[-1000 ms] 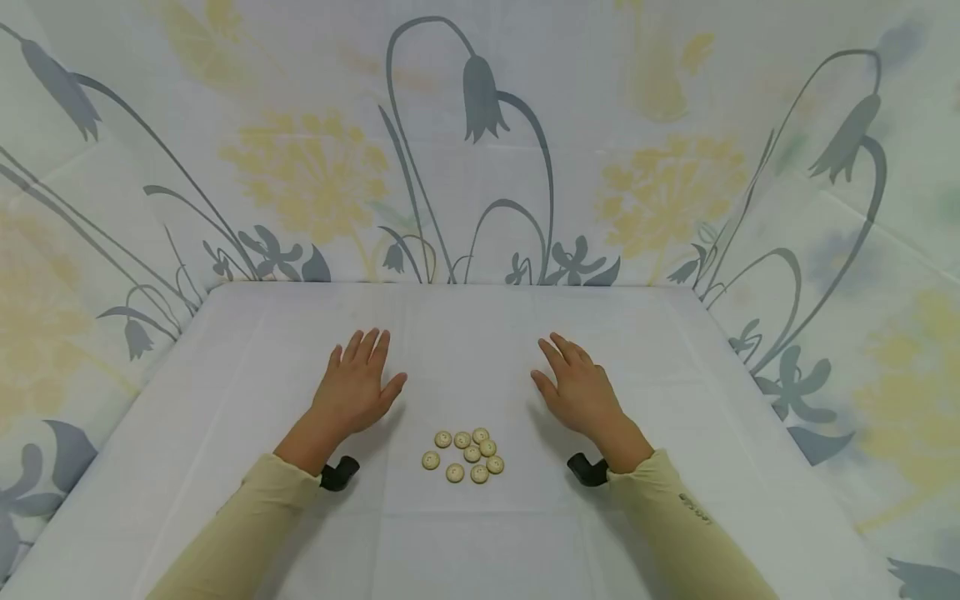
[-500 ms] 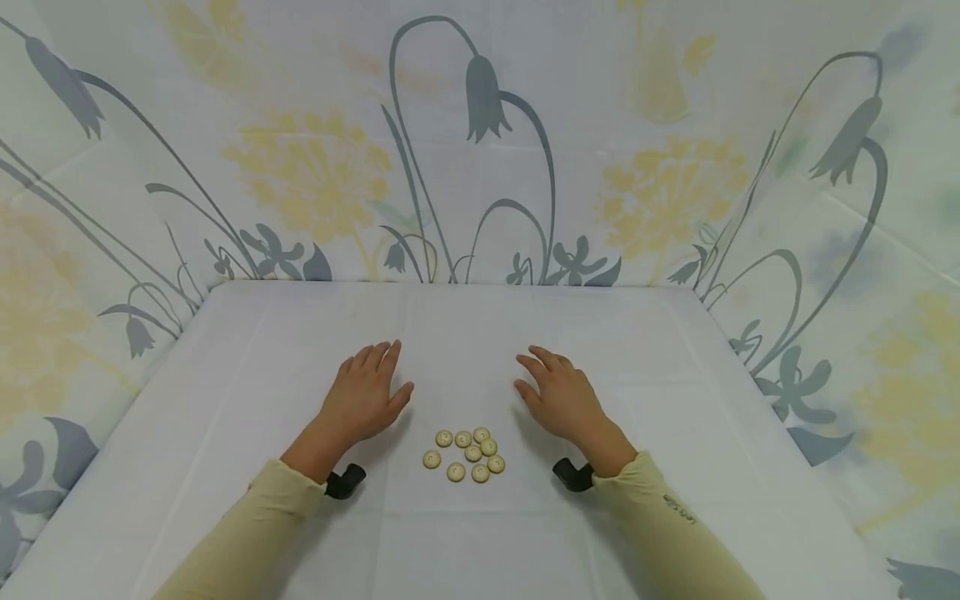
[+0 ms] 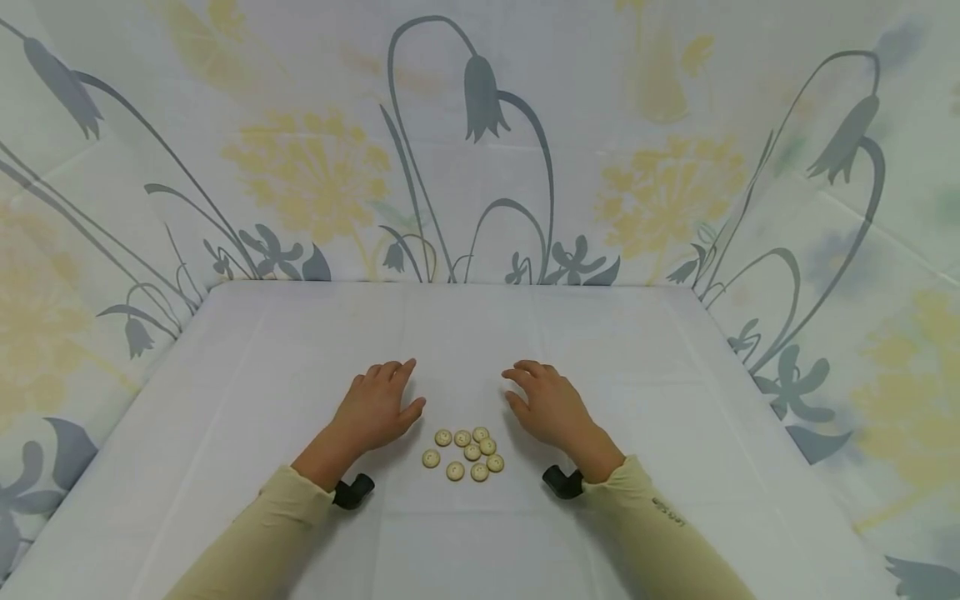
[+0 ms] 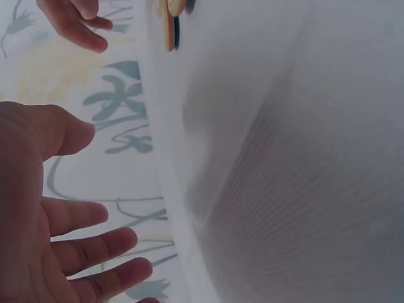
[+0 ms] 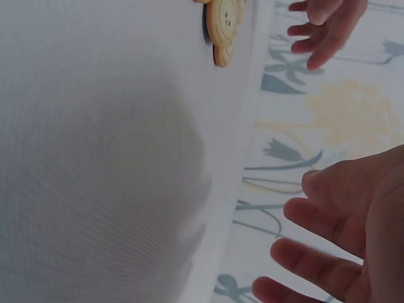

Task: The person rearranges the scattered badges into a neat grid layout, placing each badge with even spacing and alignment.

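Several round, pale wooden buttons (image 3: 472, 452) lie in a loose cluster on the white-covered table, some touching each other. To their upper left my left hand (image 3: 372, 410) hovers over the cloth, its fingers spread and relaxed, holding nothing. On the opposite side my right hand (image 3: 549, 406) is held above the table, fingers loosely bent and apart from the buttons. In the left wrist view the thumb and fingers (image 4: 95, 249) are apart. A few buttons (image 5: 222, 22) show at the top of the right wrist view, with the left hand beyond them.
A white cloth (image 3: 465, 550) covers the table. Behind and beside it hangs a flower-printed curtain or sheet (image 3: 465, 167) in grey and yellow. Black wrist-worn pieces stick out from the left cuff (image 3: 354, 492) and the right cuff (image 3: 562, 482).
Both hands have moved inward and closer to the buttons, lowering toward the near side. Their fingers have become a little more bent. The buttons have stayed in place.
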`<state>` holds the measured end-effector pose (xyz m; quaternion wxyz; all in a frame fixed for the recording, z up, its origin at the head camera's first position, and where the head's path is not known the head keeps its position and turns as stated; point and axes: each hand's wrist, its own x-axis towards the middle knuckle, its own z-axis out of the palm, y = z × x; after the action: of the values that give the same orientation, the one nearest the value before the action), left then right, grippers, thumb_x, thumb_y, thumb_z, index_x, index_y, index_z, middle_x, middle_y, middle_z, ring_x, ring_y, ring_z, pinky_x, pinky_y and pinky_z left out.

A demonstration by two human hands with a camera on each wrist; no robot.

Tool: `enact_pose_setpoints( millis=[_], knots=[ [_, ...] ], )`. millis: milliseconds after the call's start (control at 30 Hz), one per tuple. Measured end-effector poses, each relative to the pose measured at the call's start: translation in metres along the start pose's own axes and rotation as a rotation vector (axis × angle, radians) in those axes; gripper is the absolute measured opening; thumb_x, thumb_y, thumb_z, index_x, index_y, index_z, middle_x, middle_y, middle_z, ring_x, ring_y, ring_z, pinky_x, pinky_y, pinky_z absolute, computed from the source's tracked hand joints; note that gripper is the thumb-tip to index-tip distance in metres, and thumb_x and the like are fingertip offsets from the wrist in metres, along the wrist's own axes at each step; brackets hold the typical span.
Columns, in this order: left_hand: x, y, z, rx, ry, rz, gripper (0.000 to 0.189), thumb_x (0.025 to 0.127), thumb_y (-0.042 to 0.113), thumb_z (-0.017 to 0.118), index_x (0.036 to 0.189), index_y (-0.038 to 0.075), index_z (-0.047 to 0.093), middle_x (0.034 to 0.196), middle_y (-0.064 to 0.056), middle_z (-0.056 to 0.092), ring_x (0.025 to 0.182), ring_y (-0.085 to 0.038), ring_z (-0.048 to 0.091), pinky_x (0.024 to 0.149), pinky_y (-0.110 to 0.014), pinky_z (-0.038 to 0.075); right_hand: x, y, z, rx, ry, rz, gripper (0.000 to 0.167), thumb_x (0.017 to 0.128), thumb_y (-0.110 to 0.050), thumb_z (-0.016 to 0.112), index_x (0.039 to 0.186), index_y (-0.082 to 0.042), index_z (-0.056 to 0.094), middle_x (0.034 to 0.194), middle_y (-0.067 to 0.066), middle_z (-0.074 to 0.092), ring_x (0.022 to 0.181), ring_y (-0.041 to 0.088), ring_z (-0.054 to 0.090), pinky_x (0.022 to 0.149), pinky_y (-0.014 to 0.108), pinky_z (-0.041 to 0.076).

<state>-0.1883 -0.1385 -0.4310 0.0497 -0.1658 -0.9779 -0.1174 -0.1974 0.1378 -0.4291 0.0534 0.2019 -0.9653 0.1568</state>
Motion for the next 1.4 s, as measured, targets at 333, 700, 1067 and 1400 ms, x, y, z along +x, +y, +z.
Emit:
enact_pose_setpoints(
  millis=[333,700,1067,1400],
  knots=[
    [-0.003,0.004,0.005,-0.005,-0.028,0.033,0.055,0.091,0.038,0.061,0.135,0.007,0.054,0.127,-0.014,0.06,0.119,-0.035,0.055,0.094,-0.052,0.046,-0.002,-0.007,0.005,0.008,0.019,-0.05,0.029,0.091,-0.028,0.065,0.116,-0.014,0.067,0.119,0.008,0.063,0.112,0.031,0.058,0.087,0.047,0.051],
    [-0.004,0.014,0.006,-0.084,-0.123,0.025,0.047,0.089,0.036,0.066,0.127,0.008,0.06,0.123,-0.012,0.061,0.118,-0.032,0.056,0.096,-0.05,0.045,-0.001,-0.013,0.015,0.004,-0.024,-0.077,0.023,0.088,-0.029,0.068,0.107,-0.016,0.07,0.11,0.004,0.067,0.103,0.027,0.061,0.083,0.044,0.05],
    [-0.006,0.021,0.008,-0.119,-0.17,0.051,0.042,0.088,0.033,0.067,0.122,0.008,0.063,0.118,-0.009,0.063,0.114,-0.029,0.057,0.097,-0.047,0.046,0.0,-0.02,0.018,0.025,-0.09,-0.074,0.02,0.087,-0.03,0.069,0.103,-0.017,0.071,0.105,0.001,0.068,0.1,0.025,0.062,0.084,0.045,0.048],
    [-0.007,0.026,0.009,-0.145,-0.203,0.053,0.036,0.088,0.034,0.068,0.113,0.009,0.066,0.104,-0.005,0.063,0.102,-0.024,0.059,0.09,-0.042,0.048,0.002,-0.025,0.023,0.027,-0.138,-0.101,0.017,0.087,-0.031,0.069,0.097,-0.017,0.072,0.086,-0.002,0.066,0.083,0.018,0.06,0.078,0.04,0.047]
  ],
)
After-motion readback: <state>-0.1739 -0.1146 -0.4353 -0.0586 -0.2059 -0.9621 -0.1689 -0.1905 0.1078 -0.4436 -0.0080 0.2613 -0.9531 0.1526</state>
